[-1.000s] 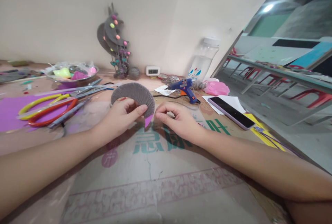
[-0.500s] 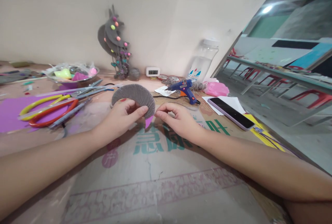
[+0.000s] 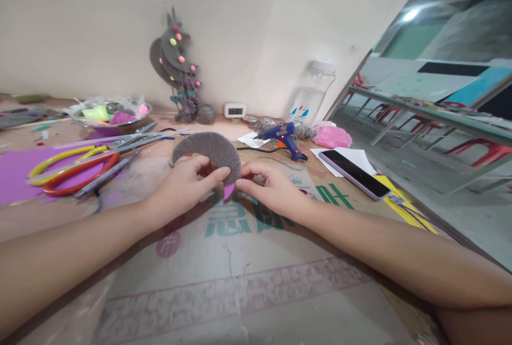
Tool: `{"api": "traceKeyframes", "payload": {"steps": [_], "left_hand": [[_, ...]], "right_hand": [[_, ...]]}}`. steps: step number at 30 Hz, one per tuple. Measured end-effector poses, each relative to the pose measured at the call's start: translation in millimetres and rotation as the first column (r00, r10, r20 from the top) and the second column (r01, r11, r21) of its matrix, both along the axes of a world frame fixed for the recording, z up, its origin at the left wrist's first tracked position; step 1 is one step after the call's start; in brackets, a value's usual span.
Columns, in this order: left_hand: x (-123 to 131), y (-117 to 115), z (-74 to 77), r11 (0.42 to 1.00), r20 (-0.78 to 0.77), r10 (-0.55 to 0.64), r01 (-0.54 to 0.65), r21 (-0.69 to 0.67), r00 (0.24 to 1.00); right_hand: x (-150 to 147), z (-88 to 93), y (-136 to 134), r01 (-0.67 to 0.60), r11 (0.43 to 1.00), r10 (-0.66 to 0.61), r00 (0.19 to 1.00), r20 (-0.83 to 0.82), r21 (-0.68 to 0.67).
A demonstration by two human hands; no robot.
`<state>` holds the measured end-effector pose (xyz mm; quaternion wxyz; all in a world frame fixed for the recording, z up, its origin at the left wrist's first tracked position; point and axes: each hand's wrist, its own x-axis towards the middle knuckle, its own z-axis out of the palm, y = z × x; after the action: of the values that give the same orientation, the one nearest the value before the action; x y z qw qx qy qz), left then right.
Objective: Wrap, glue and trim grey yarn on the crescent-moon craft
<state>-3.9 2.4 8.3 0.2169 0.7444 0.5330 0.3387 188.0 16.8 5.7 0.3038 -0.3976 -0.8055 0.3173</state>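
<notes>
A grey yarn-wrapped crescent with a pink tip stands just above the cardboard sheet in the middle of the view. My left hand pinches its lower right end between thumb and fingers. My right hand is curled, and its thumb and forefinger meet the same end beside the pink tip. Whether a strand of yarn is in those fingers is too small to tell.
Yellow and red scissors lie on purple paper at the left, behind them a bowl of coloured bits. A blue glue gun, a phone, a clear jar and a finished grey ornament stand at the back.
My right hand has moved left until its fingertips touch the crescent's end. The crescent has tilted slightly; my left hand keeps its hold.
</notes>
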Motion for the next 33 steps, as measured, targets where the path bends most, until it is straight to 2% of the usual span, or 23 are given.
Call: {"api": "traceKeyframes", "payload": {"steps": [5, 13, 17, 21, 23, 28, 31, 33], "left_hand": [[0.8, 0.6, -1.8, 1.0, -0.034, -0.016, 0.015, -0.025, 0.999], [0.3, 2.1, -5.1, 0.998, -0.032, -0.047, 0.046, -0.03, 0.998], [-0.4, 2.8, -4.9, 1.0, -0.031, -0.022, 0.021, -0.007, 0.999], [-1.5, 4.4, -4.7, 0.997, 0.047, -0.033, 0.036, -0.062, 0.998], [-1.8, 5.3, -4.7, 0.996, 0.087, -0.031, 0.039, -0.084, 0.996], [-1.2, 5.7, -4.1, 0.994, 0.163, -0.012, 0.03, -0.105, 0.987], [-1.1, 5.3, -4.1, 0.993, 0.171, -0.006, 0.025, -0.112, 0.985], [-1.4, 5.3, -4.2, 0.994, 0.166, -0.004, 0.023, -0.111, 0.986]], "right_hand": [[0.6, 0.3, -0.7, 0.025, 0.999, -0.026, 0.999, -0.031, -0.03], [3.1, 1.0, -0.4, -0.001, 0.997, 0.006, 0.998, -0.057, 0.078], [4.0, -1.9, 2.3, -0.028, 0.995, 0.031, 0.999, -0.023, 0.096], [4.3, -2.8, 3.4, -0.085, 0.981, 0.083, 0.996, 0.02, 0.173], [4.1, -2.1, 3.0, -0.055, 0.984, 0.055, 0.998, 0.001, 0.17], [3.7, -1.4, 2.7, 0.111, 0.992, -0.101, 0.981, -0.168, 0.053], [3.0, -1.4, 3.2, 0.151, 0.987, -0.144, 0.983, -0.111, 0.057], [2.1, -1.4, 3.5, 0.107, 0.992, -0.104, 0.993, -0.048, 0.069]]}}
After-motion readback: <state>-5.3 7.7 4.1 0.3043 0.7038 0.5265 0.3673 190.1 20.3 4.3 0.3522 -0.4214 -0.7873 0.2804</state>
